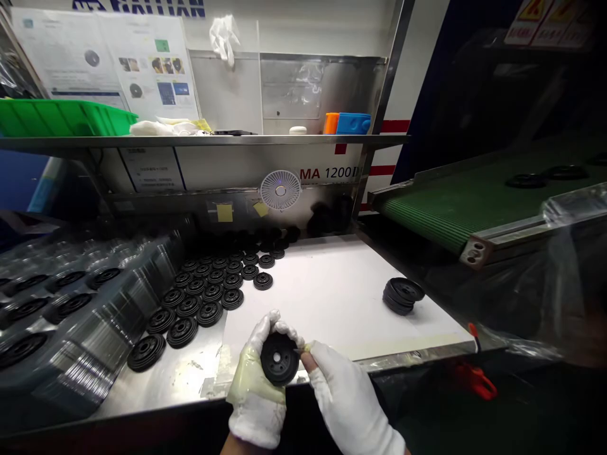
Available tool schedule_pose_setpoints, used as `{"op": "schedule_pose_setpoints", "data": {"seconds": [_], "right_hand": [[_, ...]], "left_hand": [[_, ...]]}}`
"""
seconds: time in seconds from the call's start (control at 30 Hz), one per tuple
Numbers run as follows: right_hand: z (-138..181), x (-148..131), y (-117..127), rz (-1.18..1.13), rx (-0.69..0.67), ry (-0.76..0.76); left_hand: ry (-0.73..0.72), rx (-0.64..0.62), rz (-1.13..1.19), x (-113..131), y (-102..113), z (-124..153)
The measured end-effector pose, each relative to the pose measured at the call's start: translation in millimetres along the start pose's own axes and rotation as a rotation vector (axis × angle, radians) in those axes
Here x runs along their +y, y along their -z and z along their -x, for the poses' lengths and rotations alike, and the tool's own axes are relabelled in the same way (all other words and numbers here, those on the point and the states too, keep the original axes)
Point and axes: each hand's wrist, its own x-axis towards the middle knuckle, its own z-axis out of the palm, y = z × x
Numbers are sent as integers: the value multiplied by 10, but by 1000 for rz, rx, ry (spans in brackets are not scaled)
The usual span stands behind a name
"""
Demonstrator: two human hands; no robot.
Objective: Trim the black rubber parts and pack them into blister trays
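While the gloved left hand (256, 385) curls around one black rubber disc (279, 358) above the steel table (183, 376), the right hand's (348, 395) clenched fingers (318, 354) pinch a small blade (298, 350) at the disc's right rim.

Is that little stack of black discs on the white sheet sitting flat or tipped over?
Tipped: the stack of black discs leans sideways on the white sheet, edges staggered.

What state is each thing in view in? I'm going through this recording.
Black disc: gripped, face up
Left hand: white-gloved, wrapped around the disc
Right hand: white-gloved, at the disc's edge
Rows of discs: lying flat on steel bench
Disc stack: leaning, on white sheet
Green conveyor belt: discs on it
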Motion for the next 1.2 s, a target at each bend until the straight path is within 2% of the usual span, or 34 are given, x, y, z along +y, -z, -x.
{"op": "schedule_pose_setpoints", "data": {"seconds": [0.23,0.4,0.47,0.57,0.63,0.9,1.07,1.2], "right_hand": [[14,-78,-139,46,17,13],[103,-133,-260,39,19,29],[107,-137,-269,30,21,20],[77,-115,-229,-21,19,15],[43,-90,-196,-43,19,21],[9,-45,-276,82,153,43],[68,-111,-352,64,149,34],[72,-129,-377,43,131,40]], "left_hand": [[-158,-63,-87,46,76,-5],[-305,16,-107,33,45,-58],[-274,17,-99,51,24,-57],[-90,24,-90,105,-5,-35],[-17,40,-77,132,-18,-23],[-102,34,28,80,28,-96],[-197,17,88,39,85,-150],[-244,67,73,34,94,-134]]}}
